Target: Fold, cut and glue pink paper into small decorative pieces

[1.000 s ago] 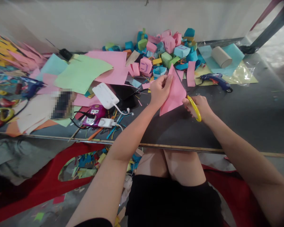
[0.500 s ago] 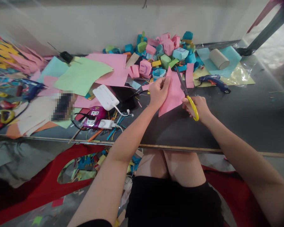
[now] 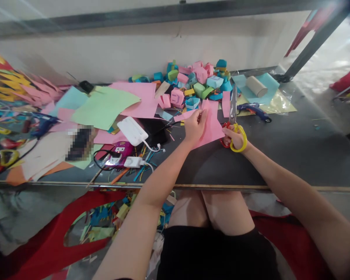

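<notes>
Pink paper [image 3: 212, 125] hangs tilted over the dark table, its left side pinched between the thumb and fingers of my left hand [image 3: 196, 126]. My right hand [image 3: 233, 138] is closed on scissors [image 3: 239, 140] with red and yellow handles. Their blades point away from me, just right of the paper, and look closed. The fingertips of my right hand are close to the paper's right edge; whether they touch it I cannot tell. Behind the paper lie a pink strip [image 3: 226, 104] and a heap of small folded paper pieces [image 3: 198, 89].
At the right are a blue glue gun [image 3: 255, 111] and a cardboard tube [image 3: 256, 86]. On the left lie green paper [image 3: 105, 105], a white power bank [image 3: 132, 131], a magenta box with cables [image 3: 121, 152] and another glue gun [image 3: 43, 125]. A wooden edge [image 3: 221, 186] borders the table.
The scissors have moved from across the paper's upper edge to its right side, and both their handles now show. My left hand still pinches the paper. The camera view has tilted upward.
</notes>
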Available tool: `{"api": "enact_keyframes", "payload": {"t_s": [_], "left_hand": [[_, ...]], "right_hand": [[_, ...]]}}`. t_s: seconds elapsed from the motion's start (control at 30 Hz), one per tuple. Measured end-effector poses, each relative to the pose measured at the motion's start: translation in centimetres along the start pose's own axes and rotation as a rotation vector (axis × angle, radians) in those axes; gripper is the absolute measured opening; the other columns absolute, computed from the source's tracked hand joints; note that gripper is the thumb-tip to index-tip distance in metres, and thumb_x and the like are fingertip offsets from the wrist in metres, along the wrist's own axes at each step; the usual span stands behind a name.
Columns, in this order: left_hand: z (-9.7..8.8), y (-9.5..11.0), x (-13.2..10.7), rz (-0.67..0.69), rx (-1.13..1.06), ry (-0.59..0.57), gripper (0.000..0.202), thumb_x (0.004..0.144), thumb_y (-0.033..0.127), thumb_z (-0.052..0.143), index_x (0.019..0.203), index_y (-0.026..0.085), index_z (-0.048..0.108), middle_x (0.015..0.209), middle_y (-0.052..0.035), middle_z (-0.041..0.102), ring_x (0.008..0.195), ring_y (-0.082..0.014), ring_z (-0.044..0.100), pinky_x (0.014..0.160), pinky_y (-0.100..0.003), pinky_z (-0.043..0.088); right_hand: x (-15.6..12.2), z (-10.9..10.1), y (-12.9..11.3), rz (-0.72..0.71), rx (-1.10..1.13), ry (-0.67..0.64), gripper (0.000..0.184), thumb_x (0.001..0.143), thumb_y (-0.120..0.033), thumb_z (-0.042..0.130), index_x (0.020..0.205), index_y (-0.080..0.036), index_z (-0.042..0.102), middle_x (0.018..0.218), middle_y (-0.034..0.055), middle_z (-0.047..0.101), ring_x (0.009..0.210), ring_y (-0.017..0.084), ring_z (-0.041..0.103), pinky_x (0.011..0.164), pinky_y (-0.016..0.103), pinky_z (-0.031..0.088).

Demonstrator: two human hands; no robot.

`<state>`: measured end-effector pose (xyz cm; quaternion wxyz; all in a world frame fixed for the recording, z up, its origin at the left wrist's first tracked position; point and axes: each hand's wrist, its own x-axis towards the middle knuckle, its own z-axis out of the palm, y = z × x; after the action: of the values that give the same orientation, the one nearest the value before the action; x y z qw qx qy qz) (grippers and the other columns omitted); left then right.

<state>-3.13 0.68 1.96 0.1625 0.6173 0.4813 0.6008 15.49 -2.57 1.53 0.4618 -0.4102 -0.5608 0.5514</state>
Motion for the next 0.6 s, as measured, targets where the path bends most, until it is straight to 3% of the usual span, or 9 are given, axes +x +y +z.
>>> {"api": "enact_keyframes", "payload": {"t_s": [0.23, 0.3, 0.47, 0.6], "left_hand": [[-0.2, 0.3, 0.3, -0.065, -0.027, -0.036, 0.052, 0.094, 0.067, 0.055, 0.072, 0.02, 0.059, 0.062, 0.0011, 0.05, 0.062, -0.0133, 0.045, 0.064, -0.029, 0.035], [-0.2, 0.2, 0.7, -0.103, -0.112, -0.118, 0.051, 0.09, 0.067, 0.061, 0.07, 0.02, 0.056, 0.061, 0.0022, 0.047, 0.061, -0.0125, 0.043, 0.061, -0.028, 0.034], [0.1, -1.2, 1.1, -0.295, -0.248, -0.449, 0.057, 0.068, 0.063, 0.085, 0.061, 0.02, 0.048, 0.059, 0.004, 0.042, 0.057, -0.0095, 0.036, 0.053, -0.026, 0.026], [0.3, -2.5, 1.2, -0.367, -0.254, -0.53, 0.053, 0.065, 0.054, 0.089, 0.06, 0.019, 0.049, 0.056, 0.0048, 0.041, 0.055, -0.0089, 0.037, 0.053, -0.025, 0.03]], "right_hand": [[0.2, 0.2, 0.4, -0.075, 0.03, 0.052, 0.05, 0.069, -0.055, 0.085, 0.056, -0.022, 0.05, 0.041, -0.0071, 0.039, 0.036, 0.008, 0.039, 0.037, 0.024, 0.035], [0.5, 0.2, 0.6, -0.051, 0.053, 0.123, 0.046, 0.068, -0.051, 0.084, 0.059, -0.023, 0.05, 0.041, -0.0079, 0.037, 0.037, 0.008, 0.038, 0.037, 0.024, 0.035], [1.2, 0.2, 0.7, 0.026, 0.116, 0.21, 0.044, 0.067, -0.052, 0.08, 0.066, -0.025, 0.046, 0.042, -0.0098, 0.033, 0.037, 0.007, 0.035, 0.038, 0.024, 0.037], [1.2, 0.2, 0.8, 0.028, 0.107, 0.193, 0.044, 0.065, -0.053, 0.082, 0.067, -0.024, 0.048, 0.042, -0.0104, 0.035, 0.037, 0.007, 0.037, 0.039, 0.024, 0.04]]}}
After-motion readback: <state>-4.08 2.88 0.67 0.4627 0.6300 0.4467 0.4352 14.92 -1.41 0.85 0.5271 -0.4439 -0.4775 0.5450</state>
